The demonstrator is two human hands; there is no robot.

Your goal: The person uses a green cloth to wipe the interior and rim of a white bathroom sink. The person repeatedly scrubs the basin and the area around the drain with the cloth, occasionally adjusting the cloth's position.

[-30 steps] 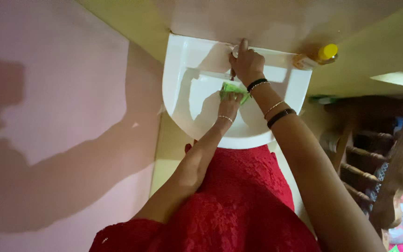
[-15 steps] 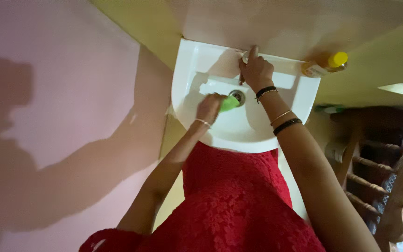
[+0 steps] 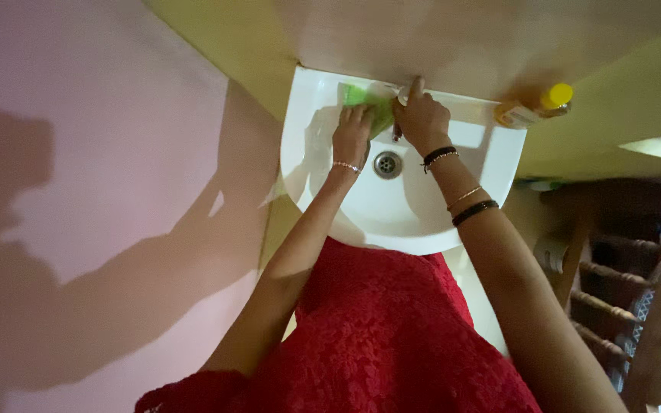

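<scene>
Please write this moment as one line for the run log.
left hand: presses green sponge on sink back ledge | right hand: on tap | drain: uncovered | yellow-capped bottle: sink corner

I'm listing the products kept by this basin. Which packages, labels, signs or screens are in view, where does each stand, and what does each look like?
Bottle: lying on the back right corner of the white sink, against the wall; amber-orange body, round yellow cap pointing right.
Label on the bottle: a pale patch on its body, too small to make out.
No signs or screens show.
</scene>
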